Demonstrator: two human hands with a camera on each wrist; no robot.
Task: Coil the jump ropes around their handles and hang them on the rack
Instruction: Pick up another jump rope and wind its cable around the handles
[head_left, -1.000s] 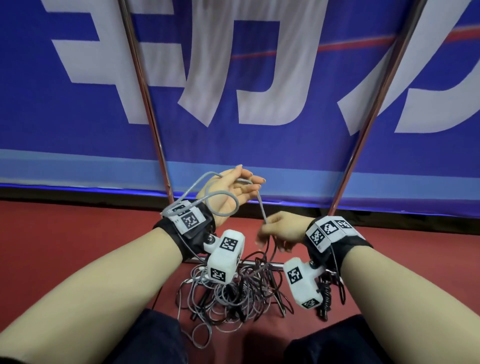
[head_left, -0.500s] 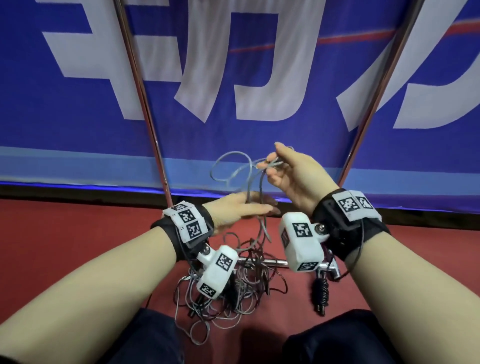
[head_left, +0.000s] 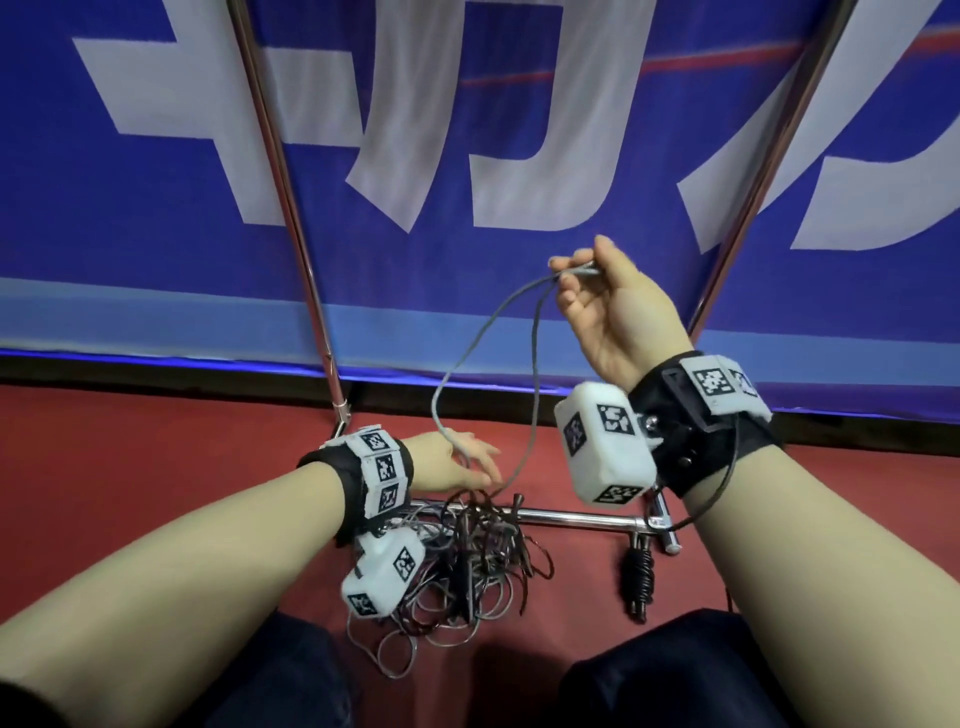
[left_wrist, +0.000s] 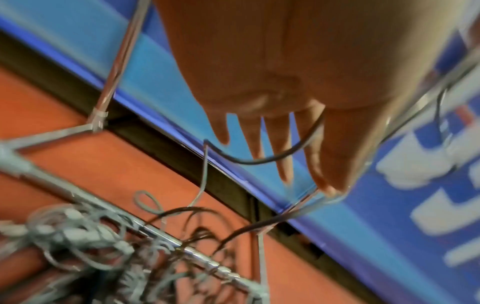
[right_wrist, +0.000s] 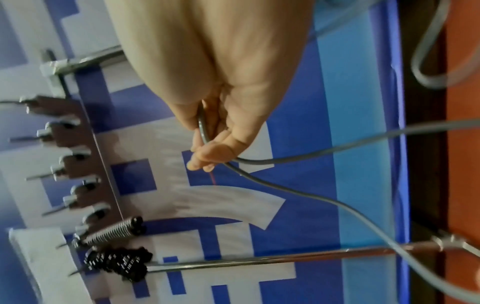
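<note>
My right hand is raised in front of the banner and pinches a grey jump rope between thumb and fingers; the right wrist view shows the grey jump rope running out of the right hand. From there the rope hangs in a long loop down to my left hand. That hand is low and its fingers are straight. In the left wrist view the rope lies across the fingers. A tangled pile of grey and black ropes lies on the floor under the hands.
The chrome rack's base bar crosses the red floor, and its two poles rise against the blue banner. One coiled black rope lies by the bar. Rack hooks carry a silver coil and a black coil.
My right hand has risen up and to the right, drawing the grey rope out into a long loop. The left hand has dropped lower with its fingers spread straight.
</note>
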